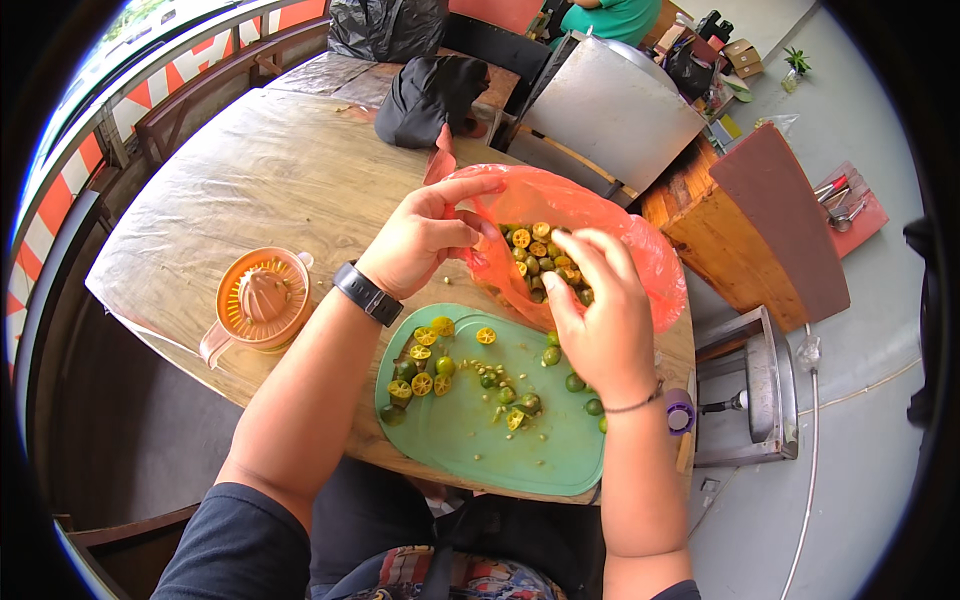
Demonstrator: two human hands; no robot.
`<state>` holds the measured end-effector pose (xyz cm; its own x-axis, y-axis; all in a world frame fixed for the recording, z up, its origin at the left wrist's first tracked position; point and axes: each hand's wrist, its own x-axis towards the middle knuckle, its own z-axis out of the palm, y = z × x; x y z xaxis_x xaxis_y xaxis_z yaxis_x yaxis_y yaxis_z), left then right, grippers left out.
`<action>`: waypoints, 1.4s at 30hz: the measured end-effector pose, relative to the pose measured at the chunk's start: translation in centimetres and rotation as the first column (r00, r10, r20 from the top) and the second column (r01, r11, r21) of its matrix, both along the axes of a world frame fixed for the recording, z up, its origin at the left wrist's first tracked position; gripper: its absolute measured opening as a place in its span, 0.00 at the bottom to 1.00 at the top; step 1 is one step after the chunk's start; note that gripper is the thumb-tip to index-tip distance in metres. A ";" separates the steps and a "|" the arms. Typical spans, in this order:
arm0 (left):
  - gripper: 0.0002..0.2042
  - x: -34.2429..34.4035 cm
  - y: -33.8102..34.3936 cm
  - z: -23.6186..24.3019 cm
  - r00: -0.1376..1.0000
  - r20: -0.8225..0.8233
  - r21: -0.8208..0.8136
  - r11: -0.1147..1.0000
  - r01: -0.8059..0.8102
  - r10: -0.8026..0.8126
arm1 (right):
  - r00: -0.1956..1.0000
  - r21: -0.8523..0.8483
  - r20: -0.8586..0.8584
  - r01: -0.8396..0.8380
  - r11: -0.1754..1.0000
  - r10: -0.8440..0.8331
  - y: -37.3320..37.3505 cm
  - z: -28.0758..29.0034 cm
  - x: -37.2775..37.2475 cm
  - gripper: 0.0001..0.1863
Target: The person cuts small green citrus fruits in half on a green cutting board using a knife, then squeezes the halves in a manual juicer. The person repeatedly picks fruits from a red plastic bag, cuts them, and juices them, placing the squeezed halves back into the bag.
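My left hand [432,232] pinches the rim of a red plastic bag [648,262] and holds its mouth open. Inside the bag lie several halved small green citrus fruits [540,262], some with orange flesh facing up. Over the bag's near side is my right hand [612,325], thumb and fingers apart, with no fruit visible between them. Just below, a green cutting board [470,466] bears halved citrus pieces [421,383] on its left, whole green fruits [575,382] by my right wrist, and scattered seeds.
An orange citrus juicer [262,298] stands left of my left forearm on the wood-patterned table [200,200]. A dark bag [425,100] sits at the far side. Right of the board are a purple-rimmed roll [680,412] and a metal-framed stool [765,390]. Another person's green sleeve [615,18] shows at the back.
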<state>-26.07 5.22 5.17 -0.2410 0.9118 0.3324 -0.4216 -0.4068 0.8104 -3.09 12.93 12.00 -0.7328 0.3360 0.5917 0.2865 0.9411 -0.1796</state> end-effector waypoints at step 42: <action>0.35 0.0 0.0 0.0 1.000 0.000 -0.003 1.000 -0.022 0.022 | 0.909 -0.081 0.362 -0.188 0.979 0.205 -6.9 -10.2 1.4 0.13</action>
